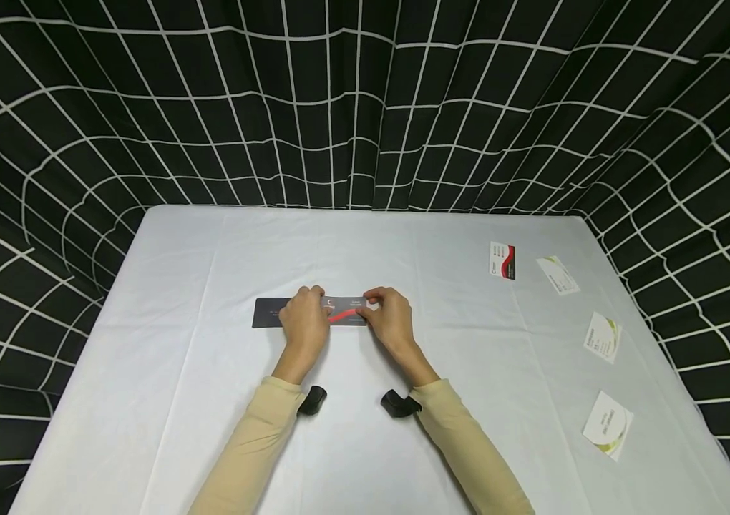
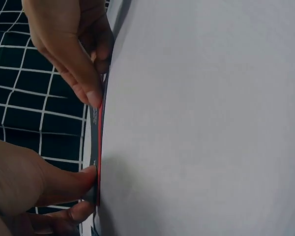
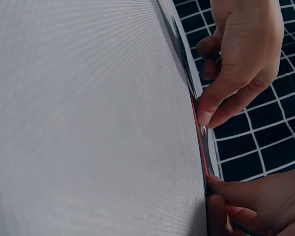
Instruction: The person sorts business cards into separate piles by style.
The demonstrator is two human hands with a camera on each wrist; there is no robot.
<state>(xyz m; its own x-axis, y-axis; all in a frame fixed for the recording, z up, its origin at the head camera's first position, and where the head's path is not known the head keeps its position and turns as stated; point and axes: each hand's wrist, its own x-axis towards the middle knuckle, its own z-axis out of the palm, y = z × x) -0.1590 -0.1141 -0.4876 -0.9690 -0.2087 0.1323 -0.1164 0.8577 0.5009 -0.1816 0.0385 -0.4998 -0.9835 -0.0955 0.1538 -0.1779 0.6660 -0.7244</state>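
A grey card with a red wave [image 1: 346,303] is held flat near the middle of the table, between both hands. My left hand [image 1: 303,322] pinches its left end, thumb on the near side, as the left wrist view shows with the card's red stripe [image 2: 100,147] edge-on. At the other end, my right hand [image 1: 393,320] pinches the card between thumb and fingers. A plain dark card [image 1: 268,313] with faint print lies left of the left hand, its right part hidden under that hand. Whether the two cards overlap cannot be seen.
On the right of the white-covered table [image 1: 210,429] lie a red, black and white card [image 1: 502,261] and several white-and-green cards, one [image 1: 603,336] close to the right edge. A black curtain with white grid lines [image 1: 352,107] surrounds the table's back and sides.
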